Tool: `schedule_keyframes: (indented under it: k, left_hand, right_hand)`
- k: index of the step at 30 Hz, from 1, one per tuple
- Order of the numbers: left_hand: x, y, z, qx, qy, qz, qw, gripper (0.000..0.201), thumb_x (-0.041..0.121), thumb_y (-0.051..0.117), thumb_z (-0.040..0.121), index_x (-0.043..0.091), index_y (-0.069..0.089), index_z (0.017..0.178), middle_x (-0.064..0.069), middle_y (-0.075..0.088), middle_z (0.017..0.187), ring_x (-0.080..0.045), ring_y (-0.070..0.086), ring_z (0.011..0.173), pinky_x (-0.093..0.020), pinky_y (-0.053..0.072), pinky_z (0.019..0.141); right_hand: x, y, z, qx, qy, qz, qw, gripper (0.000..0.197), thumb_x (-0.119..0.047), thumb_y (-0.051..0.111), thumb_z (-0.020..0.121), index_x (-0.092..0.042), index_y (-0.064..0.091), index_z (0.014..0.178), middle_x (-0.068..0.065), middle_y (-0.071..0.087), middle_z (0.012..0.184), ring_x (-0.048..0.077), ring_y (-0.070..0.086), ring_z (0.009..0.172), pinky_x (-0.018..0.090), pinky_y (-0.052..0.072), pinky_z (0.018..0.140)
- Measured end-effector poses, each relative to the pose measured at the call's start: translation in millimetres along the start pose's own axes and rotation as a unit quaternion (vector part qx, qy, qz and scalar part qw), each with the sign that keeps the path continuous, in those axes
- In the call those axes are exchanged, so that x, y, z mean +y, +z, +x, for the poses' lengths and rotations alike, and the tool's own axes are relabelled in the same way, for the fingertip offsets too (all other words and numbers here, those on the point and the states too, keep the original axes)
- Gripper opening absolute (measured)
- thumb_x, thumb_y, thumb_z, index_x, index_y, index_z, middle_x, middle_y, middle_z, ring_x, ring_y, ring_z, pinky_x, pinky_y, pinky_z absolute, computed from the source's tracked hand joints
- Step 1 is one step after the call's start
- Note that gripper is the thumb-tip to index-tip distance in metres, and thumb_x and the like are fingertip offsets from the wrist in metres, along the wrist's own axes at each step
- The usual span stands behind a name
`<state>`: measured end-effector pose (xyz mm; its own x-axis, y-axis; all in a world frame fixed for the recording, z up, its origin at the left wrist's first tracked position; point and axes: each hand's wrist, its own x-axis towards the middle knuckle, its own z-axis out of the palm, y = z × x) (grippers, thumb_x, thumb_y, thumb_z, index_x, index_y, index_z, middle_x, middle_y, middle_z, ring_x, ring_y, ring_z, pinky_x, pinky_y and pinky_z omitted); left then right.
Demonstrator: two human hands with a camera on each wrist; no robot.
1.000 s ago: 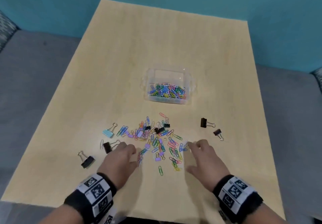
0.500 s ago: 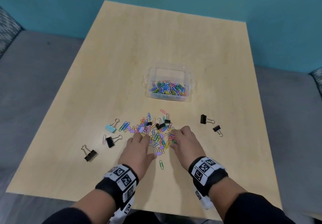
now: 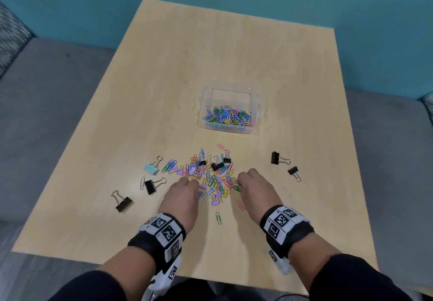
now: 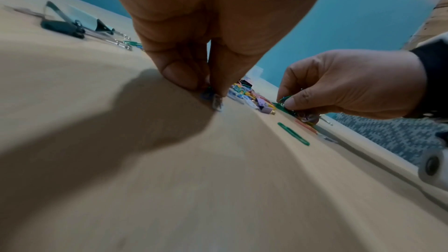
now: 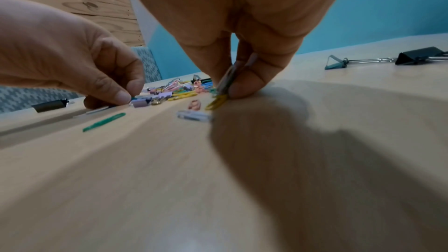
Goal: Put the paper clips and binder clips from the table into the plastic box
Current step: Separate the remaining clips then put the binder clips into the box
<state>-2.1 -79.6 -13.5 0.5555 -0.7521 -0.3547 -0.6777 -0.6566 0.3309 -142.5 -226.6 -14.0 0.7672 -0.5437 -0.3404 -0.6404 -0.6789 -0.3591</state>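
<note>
A loose pile of coloured paper clips [image 3: 212,175] with small lilac and black binder clips lies on the wooden table [image 3: 234,55]. The clear plastic box [image 3: 256,104] stands just beyond it, holding several paper clips. My left hand [image 3: 191,183] is at the pile's near left edge, and its fingertips [image 4: 184,78] pinch a few clips against the table. My right hand [image 3: 239,181] is at the pile's near right edge, where thumb and fingers [image 5: 244,83] pinch green and yellow paper clips [image 5: 218,101].
Larger binder clips lie apart: a light blue one [image 3: 151,168] and two black ones [image 3: 150,186] [image 3: 123,203] to the left, two black ones [image 3: 276,158] [image 3: 293,170] to the right. A single green paper clip [image 3: 218,217] lies between my wrists.
Both hands have moved forward and inward to the pile. Their fingers, spread on the table before, are now curled and pinching clips.
</note>
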Motion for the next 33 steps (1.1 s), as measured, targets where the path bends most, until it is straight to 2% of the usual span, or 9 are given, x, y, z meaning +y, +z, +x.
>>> schedule_keyframes:
  k: [4,6,10,13,15,17,25,30,33]
  left_hand:
    - [6.3,-3.8,-2.3,-0.013,0.014,0.074,0.997,0.017,0.002,0.044,0.084,0.018,0.042,0.088,-0.002,0.041,0.091,-0.023,0.043,0.079,-0.03,0.029,0.061]
    - [11.4,-8.5,-4.3,-0.035,0.05,0.143,0.988,0.024,0.005,0.059,0.075,0.016,0.054,0.096,-0.004,0.051,0.093,-0.023,0.052,0.079,-0.03,0.032,0.055]
    - [9.9,-5.0,-1.1,-0.035,0.101,0.213,0.971,0.045,0.0,0.079,0.026,0.013,0.059,0.063,-0.006,0.051,0.058,-0.02,0.048,0.043,-0.021,0.023,0.038]
    - [12.0,-12.0,2.9,-0.054,0.113,0.205,0.971,0.038,0.002,0.079,0.043,0.013,0.056,0.072,-0.006,0.053,0.067,-0.022,0.052,0.05,-0.023,0.03,0.04]
    - [9.1,-12.4,4.3,-0.057,0.091,0.171,0.979,0.023,0.005,0.061,0.075,0.015,0.051,0.094,-0.005,0.053,0.089,-0.024,0.057,0.073,-0.031,0.037,0.053]
    - [4.8,-14.2,6.5,-0.061,0.075,0.151,0.984,0.017,0.005,0.044,0.085,0.015,0.046,0.099,-0.005,0.05,0.098,-0.025,0.051,0.078,-0.032,0.034,0.06]
    - [0.3,-17.9,12.9,-0.092,0.033,0.026,0.995,0.015,0.005,0.041,0.079,0.016,0.033,0.074,-0.001,0.04,0.076,-0.026,0.042,0.067,-0.031,0.029,0.056]
    - [1.3,-48.6,29.6,-0.06,-0.083,-0.179,0.979,0.011,0.012,0.054,0.075,0.02,0.057,0.069,0.004,0.063,0.064,-0.018,0.063,0.059,-0.027,0.048,0.055]
    - [15.9,-83.8,61.5,-0.011,-0.055,-0.246,0.968,0.011,0.008,0.058,0.071,0.018,0.061,0.067,0.002,0.062,0.052,-0.019,0.062,0.046,-0.03,0.051,0.053]
  right_hand:
    - [0.2,-0.6,1.6,0.012,0.031,0.031,0.999,0.014,0.002,0.05,0.082,-0.01,0.053,0.087,0.002,0.044,0.086,0.027,0.045,0.066,0.031,0.033,0.054]
    - [2.8,-0.5,1.8,0.023,0.045,0.066,0.997,0.016,0.001,0.046,0.084,-0.013,0.054,0.085,0.001,0.045,0.083,0.026,0.049,0.066,0.031,0.034,0.054]
    - [7.4,-3.5,2.2,0.042,0.067,0.145,0.986,0.015,-0.004,0.05,0.084,-0.017,0.055,0.078,0.003,0.054,0.082,0.022,0.053,0.071,0.033,0.043,0.062]
    - [11.9,-4.3,2.4,0.035,0.116,0.25,0.961,0.018,-0.005,0.053,0.079,-0.023,0.056,0.073,0.0,0.059,0.075,0.022,0.057,0.064,0.033,0.048,0.06]
    - [16.6,-6.1,2.5,0.032,0.156,0.337,0.928,0.022,-0.003,0.052,0.076,-0.024,0.056,0.069,-0.006,0.056,0.062,0.02,0.055,0.053,0.033,0.047,0.055]
    - [21.2,-9.4,2.3,0.037,0.189,0.403,0.895,0.025,0.002,0.05,0.076,-0.02,0.056,0.068,-0.005,0.052,0.056,0.02,0.05,0.048,0.031,0.043,0.051]
    - [28.8,-22.0,-0.9,0.05,0.231,0.536,0.811,0.023,0.014,0.053,0.08,-0.007,0.056,0.071,0.011,0.051,0.058,0.019,0.047,0.044,0.025,0.041,0.046]
    - [24.7,-41.7,9.9,0.029,0.23,0.54,0.809,0.019,0.008,0.057,0.079,-0.011,0.057,0.075,0.01,0.059,0.057,0.021,0.051,0.046,0.031,0.036,0.053]
    - [18.8,-69.6,39.1,0.045,0.197,0.538,0.819,0.022,0.008,0.057,0.076,-0.014,0.057,0.073,0.012,0.057,0.057,0.02,0.051,0.044,0.031,0.034,0.051]
